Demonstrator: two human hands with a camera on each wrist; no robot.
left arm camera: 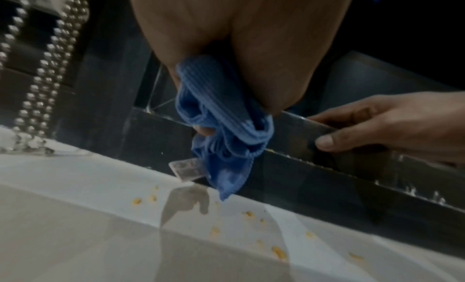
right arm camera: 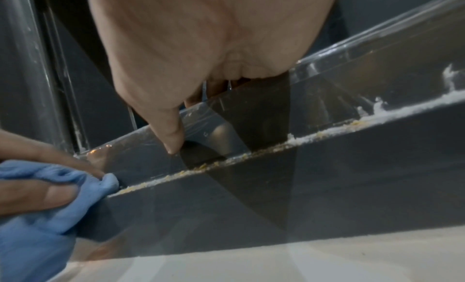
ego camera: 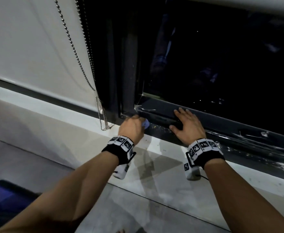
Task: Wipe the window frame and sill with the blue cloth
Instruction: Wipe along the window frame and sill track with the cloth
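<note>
My left hand (ego camera: 132, 127) grips the bunched blue cloth (ego camera: 145, 123) at the lower left corner of the dark window frame (ego camera: 156, 113). In the left wrist view the cloth (left arm camera: 221, 127) hangs crumpled out of the fist (left arm camera: 226, 47) against the frame's bottom rail (left arm camera: 314, 179). My right hand (ego camera: 186, 125) rests flat on that rail, fingers spread and straight. In the right wrist view its thumb (right arm camera: 171, 131) presses the rail (right arm camera: 251, 196) while the cloth (right arm camera: 50, 196) touches the rail's ledge on the left. The white sill (ego camera: 154, 165) runs below the frame.
A white roller blind (ego camera: 37, 47) with a hanging bead chain (ego camera: 102, 115) sits just left of the frame. Yellowish crumbs (left arm camera: 251, 226) lie scattered on the sill, and grit with white residue (right arm camera: 327, 131) lines the rail's ledge. Dark window glass (ego camera: 222, 64) rises above.
</note>
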